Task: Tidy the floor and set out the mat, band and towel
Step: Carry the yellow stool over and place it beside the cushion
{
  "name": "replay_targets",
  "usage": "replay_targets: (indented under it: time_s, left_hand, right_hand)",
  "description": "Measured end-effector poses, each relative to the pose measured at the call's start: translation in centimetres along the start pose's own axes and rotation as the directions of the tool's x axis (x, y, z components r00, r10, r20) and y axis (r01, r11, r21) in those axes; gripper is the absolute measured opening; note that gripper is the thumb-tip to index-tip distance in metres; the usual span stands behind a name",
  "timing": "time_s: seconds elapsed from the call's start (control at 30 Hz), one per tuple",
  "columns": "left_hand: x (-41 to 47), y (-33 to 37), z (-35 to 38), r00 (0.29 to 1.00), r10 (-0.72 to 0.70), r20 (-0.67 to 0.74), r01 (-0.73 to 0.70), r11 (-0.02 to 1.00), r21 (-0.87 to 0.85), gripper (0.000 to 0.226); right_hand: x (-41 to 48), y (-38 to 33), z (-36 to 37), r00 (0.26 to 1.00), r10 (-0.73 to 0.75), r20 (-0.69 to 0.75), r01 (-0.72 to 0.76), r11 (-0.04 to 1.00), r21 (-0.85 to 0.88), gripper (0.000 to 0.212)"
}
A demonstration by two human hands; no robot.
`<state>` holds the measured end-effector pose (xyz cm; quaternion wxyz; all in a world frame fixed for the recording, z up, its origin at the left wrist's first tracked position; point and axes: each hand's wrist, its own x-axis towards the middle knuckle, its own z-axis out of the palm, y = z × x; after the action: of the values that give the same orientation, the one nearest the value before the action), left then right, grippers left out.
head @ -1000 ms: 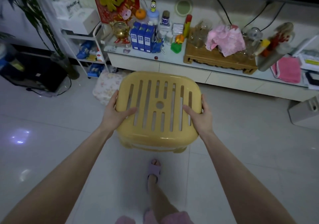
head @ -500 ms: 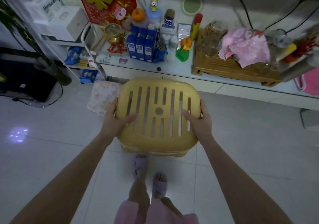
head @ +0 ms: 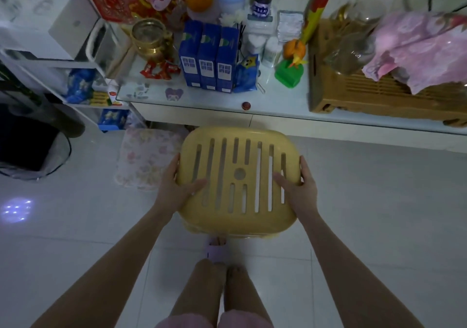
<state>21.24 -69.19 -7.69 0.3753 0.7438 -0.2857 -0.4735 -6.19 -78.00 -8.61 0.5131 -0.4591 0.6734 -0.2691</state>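
A person's left hand and right hand hold a yellow slatted stool by opposite edges, each grip wrapped round the rim with thumb flat on the seat, for a level carry. It hangs above the tiled floor, just before the cluttered bench, probably to clear space; no mat, band or towel is identifiable.

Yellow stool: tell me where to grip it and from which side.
Grip the yellow stool by its left and right rims, one hand from each side, thumb on the slatted seat, fingers round the edge, as the left hand and right hand do. The seat is wide, its rim rounded.
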Motion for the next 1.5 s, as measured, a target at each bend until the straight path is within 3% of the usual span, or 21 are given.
replay_targets:
  time_s: [0.13, 0.3, 0.47, 0.73, 1.5]
  left_hand:
    - [5.2, -5.0, 1.8, 1.0, -0.006, -0.001, 0.006, 1.0, -0.006, 0.102]
    - [11.1, -11.0, 4.5, 0.999, 0.03, -0.016, -0.03, 0.999, -0.028, 0.074]
    - [16.1, -16.3, 5.7, 1.0, -0.001, 0.012, 0.001, 0.999, -0.047, 0.105]
    - [23.6, -24.3, 7.5, 0.999, 0.04, -0.027, -0.041, 0.997, -0.058, 0.099]
    - [27.6, -27.0, 8.3, 0.996, 0.053, -0.068, -0.056, 0.997, -0.05, 0.09]
  right_hand:
    - [4.6, 4.6, 2.8, 1.0, -0.012, -0.001, 0.012, 1.0, -0.004, 0.087]
    - [10.0, 10.4, 5.8, 0.998, -0.068, -0.012, 0.068, 0.998, -0.006, 0.079]
    - [14.8, 15.8, 8.7, 0.998, -0.067, 0.016, 0.068, 0.997, -0.023, 0.083]
    - [21.5, 23.1, 13.7, 0.995, -0.101, 0.016, 0.101, 0.995, 0.003, 0.09]
    - [25.1, 25.5, 17.0, 0.994, -0.104, 0.016, 0.104, 0.994, -0.019, 0.083]
